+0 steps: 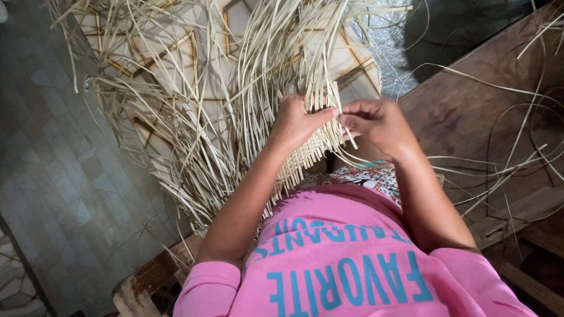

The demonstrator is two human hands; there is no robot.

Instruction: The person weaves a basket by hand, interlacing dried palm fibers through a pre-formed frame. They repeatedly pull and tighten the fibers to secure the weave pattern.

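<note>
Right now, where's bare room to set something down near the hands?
Bare: the brown wooden surface right of the right hand, and the tiled floor at far left. Crowded: the loose pale strips fan out beyond the left hand, and curled strands cross the wood's right side.

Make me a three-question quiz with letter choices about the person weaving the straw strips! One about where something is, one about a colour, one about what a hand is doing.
1. Where does the woven mat rest?
A. on the person's lap
B. on a shelf
C. on a wall

2. What colour is the shirt?
A. green
B. pink
C. black

3. What is the right hand doing?
A. hanging open
B. holding a cup
C. pinching a strip

Answers: 1 A, it lies over the knees under the left hand. 2 B, the cloth is pink with blue letters. 3 C, the fingertips close on one pale strip.
</note>
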